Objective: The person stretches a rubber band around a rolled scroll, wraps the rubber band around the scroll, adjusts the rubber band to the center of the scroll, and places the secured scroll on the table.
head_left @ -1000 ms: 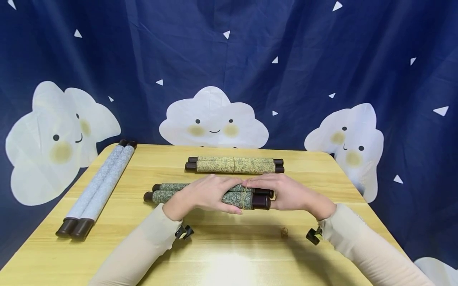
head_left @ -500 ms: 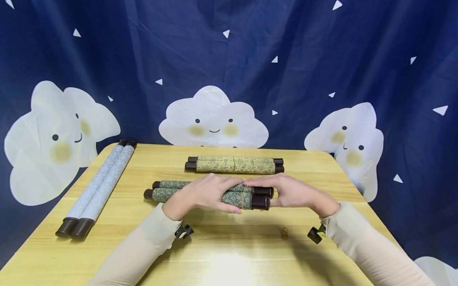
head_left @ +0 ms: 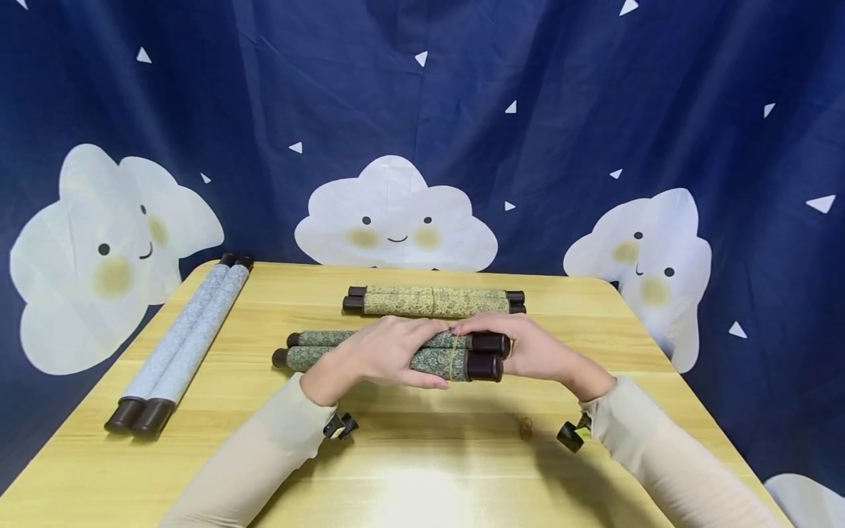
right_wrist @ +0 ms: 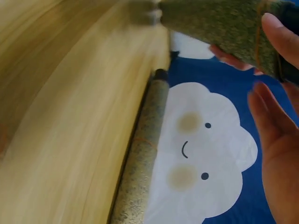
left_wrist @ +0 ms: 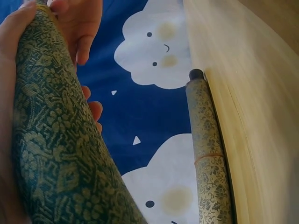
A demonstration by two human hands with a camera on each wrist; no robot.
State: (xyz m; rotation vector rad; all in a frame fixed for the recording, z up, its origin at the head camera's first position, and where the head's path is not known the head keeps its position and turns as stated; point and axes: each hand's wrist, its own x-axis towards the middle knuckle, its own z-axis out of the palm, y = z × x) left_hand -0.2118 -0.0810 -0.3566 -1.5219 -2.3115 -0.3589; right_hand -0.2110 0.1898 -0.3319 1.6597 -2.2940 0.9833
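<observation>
The right end of my 2 green scrolls [head_left: 439, 361] has risen slightly, which I judge bares the band [head_left: 454, 364] for handling. They're mid-worktop [head_left: 568, 301], short of its far edge. My left hand [head_left: 379, 353] curls round them; my right hand [head_left: 540, 350] touches that end, grip unclear.

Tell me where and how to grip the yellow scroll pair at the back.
Take the yellow scroll pair at its middle, by the thin band, probably from above with fingers reaching over the far side: it lies flat and crosswise, and the band crosses both scrolls there. Coming in low from the near side looks tighter, with the held green scroll pair in front.
</observation>
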